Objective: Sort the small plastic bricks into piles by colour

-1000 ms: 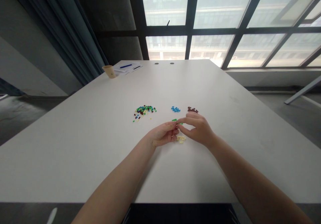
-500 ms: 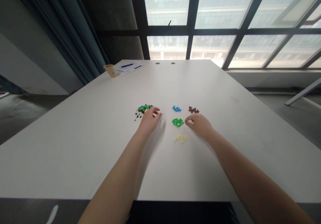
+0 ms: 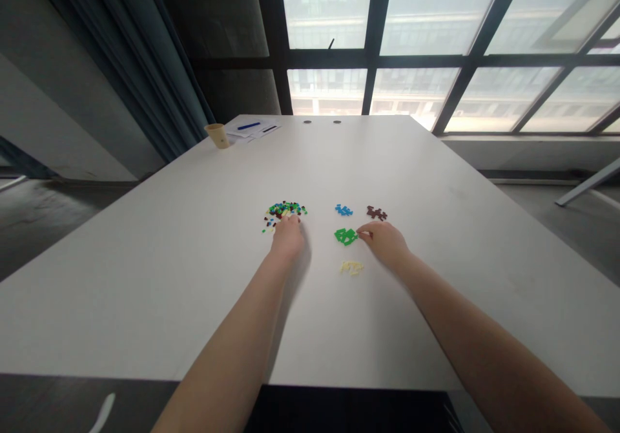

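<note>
A mixed heap of small coloured pieces (image 3: 285, 208), in green, blue, brown and yellow, lies on the white table. My left hand (image 3: 289, 234) is at its near edge, fingers bent down and together, their tips hidden. To the right is a small group of green pieces (image 3: 345, 236). My right hand (image 3: 386, 240) rests beside it, thumb and forefinger pinched at its right edge; anything between them is too small to make out. Behind the green group lie blue pieces (image 3: 343, 210) and brown pieces (image 3: 376, 212). Yellow pieces (image 3: 351, 267) lie in front.
At the table's far left stand a paper cup (image 3: 217, 136) and sheets of paper (image 3: 247, 132) with a blue pen (image 3: 248, 126) on them. The white table (image 3: 387, 161) reaches towards large windows. A dark curtain (image 3: 130, 64) hangs on the left.
My left hand has turned and its fingers have come down and closed at the near edge of the mixed heap. My right hand stays by the green pieces. The view has shifted slightly.
</note>
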Motion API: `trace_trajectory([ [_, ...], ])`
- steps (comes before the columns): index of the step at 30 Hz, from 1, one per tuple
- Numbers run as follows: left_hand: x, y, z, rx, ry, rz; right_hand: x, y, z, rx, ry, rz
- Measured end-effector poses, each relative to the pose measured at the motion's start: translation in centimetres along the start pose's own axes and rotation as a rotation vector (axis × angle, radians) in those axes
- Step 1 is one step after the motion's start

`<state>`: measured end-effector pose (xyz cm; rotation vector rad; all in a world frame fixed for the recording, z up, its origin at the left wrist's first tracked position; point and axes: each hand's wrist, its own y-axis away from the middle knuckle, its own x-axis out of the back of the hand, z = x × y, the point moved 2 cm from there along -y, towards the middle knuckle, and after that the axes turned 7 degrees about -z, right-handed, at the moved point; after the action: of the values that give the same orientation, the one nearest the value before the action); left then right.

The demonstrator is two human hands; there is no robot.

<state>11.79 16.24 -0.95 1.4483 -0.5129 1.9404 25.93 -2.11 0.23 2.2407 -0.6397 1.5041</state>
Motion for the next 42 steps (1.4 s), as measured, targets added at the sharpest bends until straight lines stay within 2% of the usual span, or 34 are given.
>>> trace_trajectory([
  [3, 0.2, -0.1, 0.1, 0.028, -0.032, -0.054, 0.6, 0.0, 0.2, -0.03, 0.006, 0.029],
  [8, 0.7, -0.1, 0.0, 0.055, -0.041, -0.057, 1.8, 0.3, 0.7, -0.089, -0.008, 0.082],
  [15, 1.0, 0.2, 0.3, 0.006, 0.052, -0.021, 1.7, 0.5, 0.4, -0.041, -0.036, 0.128],
  [18, 1.2, 0.3, 1.0, -0.058, 0.189, -0.008, 1.6, 0.5, 0.4, -0.02, -0.053, 0.148],
  [20, 1.3, 0.6, 1.8, -0.1, 0.443, -0.08, 1.7, 0.6, 0.4, 0.016, -0.083, 0.197],
  [21, 1.3, 0.9, 2.3, -0.113, 0.626, -0.154, 1.8, 0.6, 0.3, 0.047, -0.107, 0.231],
  [25, 1.0, 2.6, 4.5, -0.129, 1.312, -0.586, 2.2, 1.2, -0.7, 0.251, -0.205, 0.365],
  [27, 0.8, 3.2, 5.3, -0.128, 1.504, -0.77, 2.3, 1.5, -1.6, 0.375, -0.244, 0.397],
  [29, 0.4, 3.6, 5.7, -0.117, 1.621, -0.884, 2.3, 1.9, -2.4, 0.485, -0.284, 0.401],
  [31, 0.1, 3.7, 5.9, -0.1, 1.693, -0.942, 2.3, 2.2, -3.0, 0.57, -0.315, 0.389],
  [34, -0.1, 3.8, 5.9, -0.079, 1.74, -0.961, 2.1, 2.3, -3.4, 0.64, -0.346, 0.378],
  [42, 0.0, 4.0, 6.1, -0.167, 1.676, -0.92, 2.0, 2.3, -3.3, 0.64, -0.36, 0.409],
])
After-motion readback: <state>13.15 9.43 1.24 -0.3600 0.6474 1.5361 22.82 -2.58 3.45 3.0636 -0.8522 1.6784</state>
